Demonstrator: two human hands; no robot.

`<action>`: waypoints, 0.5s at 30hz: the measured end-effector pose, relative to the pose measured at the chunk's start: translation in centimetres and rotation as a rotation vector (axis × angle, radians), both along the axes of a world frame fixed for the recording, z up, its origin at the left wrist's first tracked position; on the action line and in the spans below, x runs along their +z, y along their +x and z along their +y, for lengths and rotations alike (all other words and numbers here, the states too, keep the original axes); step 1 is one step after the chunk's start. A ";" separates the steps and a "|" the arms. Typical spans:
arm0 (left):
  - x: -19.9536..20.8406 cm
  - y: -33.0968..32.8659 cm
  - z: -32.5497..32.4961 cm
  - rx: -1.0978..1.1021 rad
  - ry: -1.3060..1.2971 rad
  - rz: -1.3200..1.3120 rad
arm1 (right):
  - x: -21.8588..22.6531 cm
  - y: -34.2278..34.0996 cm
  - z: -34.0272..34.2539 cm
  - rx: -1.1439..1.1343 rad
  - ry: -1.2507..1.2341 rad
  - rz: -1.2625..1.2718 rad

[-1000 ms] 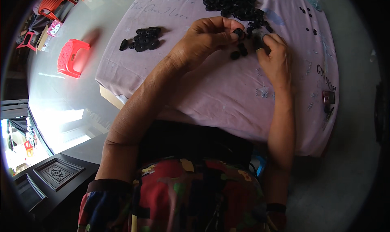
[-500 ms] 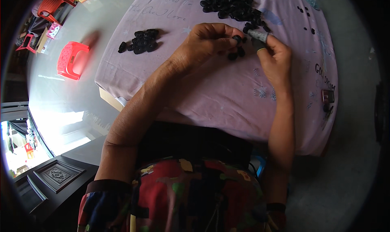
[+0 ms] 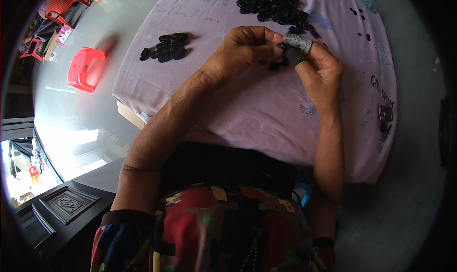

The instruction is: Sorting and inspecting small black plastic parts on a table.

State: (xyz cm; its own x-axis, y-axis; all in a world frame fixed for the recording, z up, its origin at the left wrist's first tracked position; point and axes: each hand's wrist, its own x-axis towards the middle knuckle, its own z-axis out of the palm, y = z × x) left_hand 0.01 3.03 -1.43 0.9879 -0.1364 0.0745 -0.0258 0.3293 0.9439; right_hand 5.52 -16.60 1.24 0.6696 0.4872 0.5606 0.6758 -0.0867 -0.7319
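My left hand point(image 3: 245, 48) pinches a small round black part point(image 3: 282, 46) between thumb and fingertips above the table. From the right, my right hand point(image 3: 324, 74) meets it with curled fingers. A grey speckled finger sleeve point(image 3: 301, 42) covers its index finger, and a dark cover with a yellow rim sits on its thumb. Whether these fingers grip anything of their own is hidden. Just beneath lie a few loose black parts point(image 3: 275, 66). To the left is a small cluster of ridged black pieces point(image 3: 170, 49); a larger heap of black parts point(image 3: 269, 5) lies beyond my hands.
A pink printed cloth point(image 3: 247, 110) covers the table. Near its right edge rest a small reddish box point(image 3: 385, 113) and a dark tool point(image 3: 386, 131). More black bits point(image 3: 359, 14) are scattered at the far right. A red plastic stool point(image 3: 85, 69) stands on the floor to the left.
My right hand's covered fingers have moved left and spread a little, reaching the part in my left hand. My left hand keeps its pinch nearly in place.
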 end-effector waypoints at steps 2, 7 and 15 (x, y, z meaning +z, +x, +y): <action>-0.1 0.0 0.0 -0.007 -0.016 -0.007 | -0.1 0.0 -0.1 0.007 -0.002 0.021; 0.4 -0.1 -0.2 -0.010 0.006 -0.024 | 0.5 -0.5 -0.3 0.001 0.037 0.202; -0.4 0.2 0.0 -0.019 -0.011 -0.013 | 0.0 -0.6 0.1 -0.041 0.024 0.087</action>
